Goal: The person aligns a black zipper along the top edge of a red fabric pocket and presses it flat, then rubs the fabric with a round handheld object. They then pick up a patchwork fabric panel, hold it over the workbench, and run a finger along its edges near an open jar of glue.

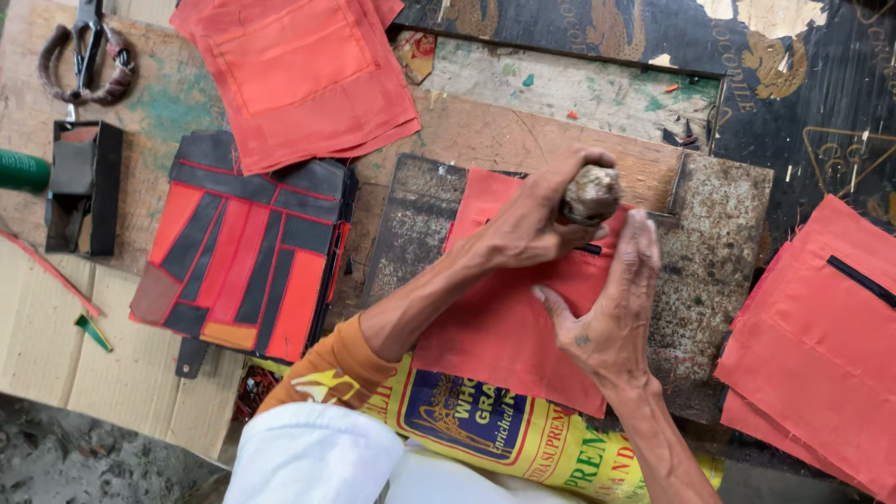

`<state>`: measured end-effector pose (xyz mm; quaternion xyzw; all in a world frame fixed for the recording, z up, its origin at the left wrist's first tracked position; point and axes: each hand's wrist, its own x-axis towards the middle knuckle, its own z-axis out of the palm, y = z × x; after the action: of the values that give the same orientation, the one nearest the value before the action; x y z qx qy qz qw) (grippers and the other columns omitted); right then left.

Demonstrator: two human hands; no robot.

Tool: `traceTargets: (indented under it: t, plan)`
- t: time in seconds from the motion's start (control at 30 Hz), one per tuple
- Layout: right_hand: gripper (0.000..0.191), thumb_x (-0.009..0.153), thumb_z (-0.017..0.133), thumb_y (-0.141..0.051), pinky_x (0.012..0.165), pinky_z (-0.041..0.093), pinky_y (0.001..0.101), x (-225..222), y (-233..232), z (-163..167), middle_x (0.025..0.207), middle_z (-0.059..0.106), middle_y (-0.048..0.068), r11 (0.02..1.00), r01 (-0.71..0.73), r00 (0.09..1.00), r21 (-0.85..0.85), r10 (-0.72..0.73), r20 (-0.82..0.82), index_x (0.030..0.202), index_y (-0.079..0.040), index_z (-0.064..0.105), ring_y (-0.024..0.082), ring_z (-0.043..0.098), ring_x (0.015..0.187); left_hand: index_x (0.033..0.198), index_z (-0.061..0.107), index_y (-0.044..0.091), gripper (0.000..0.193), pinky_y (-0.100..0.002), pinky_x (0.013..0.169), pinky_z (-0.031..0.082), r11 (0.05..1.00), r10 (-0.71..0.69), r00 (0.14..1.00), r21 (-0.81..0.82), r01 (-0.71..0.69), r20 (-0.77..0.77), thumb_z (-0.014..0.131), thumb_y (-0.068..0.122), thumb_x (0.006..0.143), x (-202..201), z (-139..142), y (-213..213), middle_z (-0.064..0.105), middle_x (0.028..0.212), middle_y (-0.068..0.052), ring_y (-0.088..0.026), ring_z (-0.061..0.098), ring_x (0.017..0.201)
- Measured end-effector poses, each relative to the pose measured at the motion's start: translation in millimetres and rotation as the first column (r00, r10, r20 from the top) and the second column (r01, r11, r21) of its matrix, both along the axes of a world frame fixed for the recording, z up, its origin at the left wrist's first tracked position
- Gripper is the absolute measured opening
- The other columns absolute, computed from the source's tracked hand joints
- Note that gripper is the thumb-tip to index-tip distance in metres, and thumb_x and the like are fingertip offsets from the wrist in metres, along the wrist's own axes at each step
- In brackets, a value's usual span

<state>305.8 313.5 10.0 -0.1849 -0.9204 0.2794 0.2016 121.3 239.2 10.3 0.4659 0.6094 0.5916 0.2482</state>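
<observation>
Left hand (527, 219) is clenched around a rounded, worn grey-brown tool head (591, 193), its lower end hidden by the fingers, held down on a red cloth piece (504, 327). Right hand (611, 313) lies open and flat, palm on the same red cloth piece, fingertips just beside the tool head, grasping nothing. Cloth piece has a short dark slit (588, 249) under the hands and lies on a rusty, pitted metal plate (719, 233), which sits on a scuffed wooden board (495, 131).

Near the body, a yellow printed sack (523, 439) spreads under the cloth's lower edge. At right, a stack of red cloth squares (821, 355), the top one with a black slit. At left, a pile of red-and-black patchwork panels (243, 257) on flattened brown cardboard (84, 345). Further left, a small black open box (84, 187) and a green handle end (21, 172). Far top, another stack of red cloth pieces (303, 75) overlaps the patchwork pile, and scissors with wrapped handles (86, 56) lie at top left.
</observation>
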Motion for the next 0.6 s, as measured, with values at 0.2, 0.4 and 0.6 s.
traceTargets:
  t: [0.2, 0.4, 0.6]
  plan:
    - [0.121, 0.074, 0.088, -0.038, 0.128, 0.023, 0.052, -8, -3, 0, 0.163, 0.025, 0.031, 0.996, -0.083, 0.996, -0.033, 0.083, -0.013, 0.16, 0.007, 0.015, 0.047, 0.025, 0.154, 0.134, 0.049, 0.011, 0.061, -0.031, 0.093, 0.059, 0.972, 0.179, 0.984, -0.153, -0.179, -0.013, 0.086, 0.012, 0.086, -27, -18, -62, 0.062, 0.118, -0.005, -0.016, 0.063, 0.107]
    - [0.112, 0.077, 0.087, -0.038, 0.126, 0.023, 0.0535, -10, -16, 2, 0.16, 0.028, 0.03, 0.989, -0.132, 0.989, 0.061, 0.135, -0.052, 0.156, 0.005, 0.022, 0.048, 0.024, 0.151, 0.136, 0.05, 0.008, 0.059, -0.034, 0.103, 0.052, 0.956, 0.287, 0.947, -0.009, -0.292, -0.146, 0.085, 0.007, 0.089, -38, -13, -113, 0.056, 0.127, -0.007, -0.019, 0.059, 0.116]
    - [0.07, 0.095, 0.068, -0.013, 0.125, 0.03, 0.0505, 16, -65, 0, 0.155, 0.046, 0.024, 0.979, -0.201, 0.979, 0.008, 0.201, -0.007, 0.153, 0.005, 0.034, 0.039, 0.041, 0.148, 0.134, 0.052, 0.01, 0.058, -0.031, 0.096, 0.055, 0.969, 0.217, 0.976, -0.124, -0.216, -0.009, 0.085, 0.013, 0.087, -22, 2, -58, 0.062, 0.114, -0.006, -0.016, 0.062, 0.106]
